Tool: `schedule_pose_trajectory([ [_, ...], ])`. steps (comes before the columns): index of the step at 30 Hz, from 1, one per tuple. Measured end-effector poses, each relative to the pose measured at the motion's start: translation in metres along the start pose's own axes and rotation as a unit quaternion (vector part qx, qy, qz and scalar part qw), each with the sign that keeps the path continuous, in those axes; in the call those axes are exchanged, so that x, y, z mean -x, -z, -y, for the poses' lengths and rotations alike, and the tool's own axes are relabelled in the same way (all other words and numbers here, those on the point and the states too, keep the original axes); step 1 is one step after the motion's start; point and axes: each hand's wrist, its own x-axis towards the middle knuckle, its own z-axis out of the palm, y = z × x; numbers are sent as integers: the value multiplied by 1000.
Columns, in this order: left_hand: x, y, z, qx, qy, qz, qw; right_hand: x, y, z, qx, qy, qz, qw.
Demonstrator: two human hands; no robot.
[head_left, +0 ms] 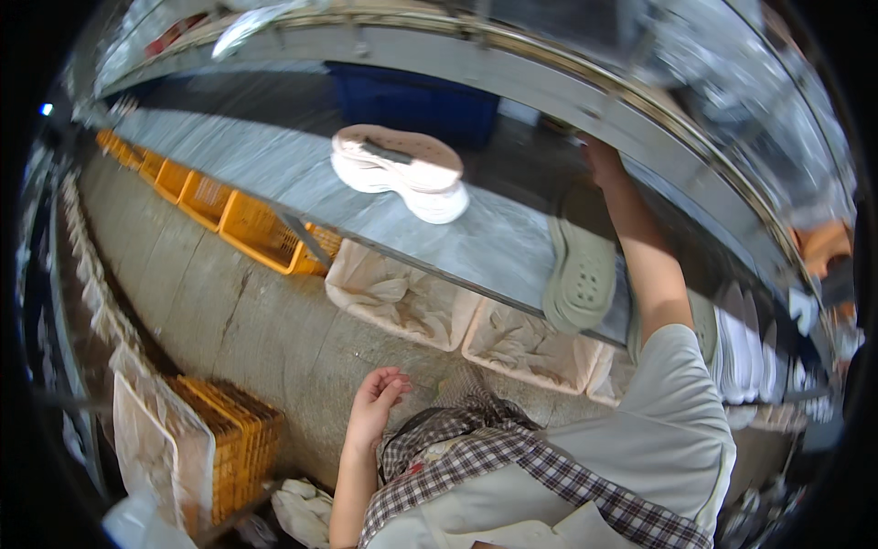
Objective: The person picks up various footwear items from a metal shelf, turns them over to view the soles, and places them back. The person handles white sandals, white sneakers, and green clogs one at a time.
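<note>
Olive-green perforated foam clogs (582, 274): grey worktop (265, 165), right, nearer than right hand (601, 161). Right grip: worktop's far side, fingers obscured, cannot tell if closed. Left hand (371, 403): near, half-open, empty. Pale-pink and white foam footwear (416, 176), stacked: worktop, left of clogs.

Blue box (412, 102), yellow crates (265, 252), lined bins (395, 325) — pale

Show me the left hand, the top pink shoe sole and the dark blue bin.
Left hand (375, 400), head view: middle of the hand.
Top pink shoe sole (419, 166), head view: upper face.
Dark blue bin (416, 102), head view: visible side wall.
</note>
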Motion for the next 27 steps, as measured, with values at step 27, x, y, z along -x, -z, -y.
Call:
schedule_pose_trajectory([
  [27,10,68,-4,-76,-99,25,992,210,58,97,-350,-243,310,850],
])
